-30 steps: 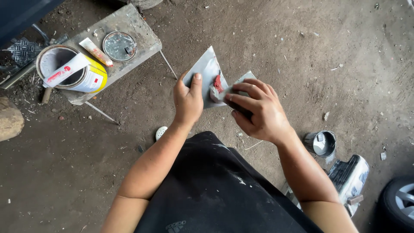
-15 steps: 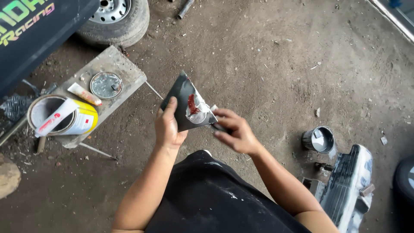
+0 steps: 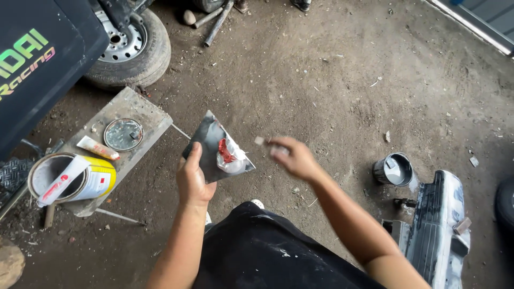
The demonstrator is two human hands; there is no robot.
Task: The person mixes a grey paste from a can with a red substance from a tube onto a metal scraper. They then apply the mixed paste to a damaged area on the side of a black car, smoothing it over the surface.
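Dark flat board [image 3: 206, 147] with grey and red putty sat pinched in left hand [image 3: 191, 179], corner pointing up-away, above dirt floor. Right hand [image 3: 292, 158] blurred beside it, fingers' state unclear. Open can [image 3: 72, 179], lid [image 3: 123, 134], tube [image 3: 97, 148] on bench [image 3: 147, 115] left.

The floor [image 3: 332, 80] is bare, packed dirt strewn with small debris, lit evenly by daylight. At far left a wheel [image 3: 126, 45] stands beside a dark vehicle body panel [image 3: 37, 69], with a weathered plank bench [image 3: 142, 109] just near of it. A small grey tin [image 3: 395, 168] and a grey bumper part [image 3: 436, 225] lie at near right.
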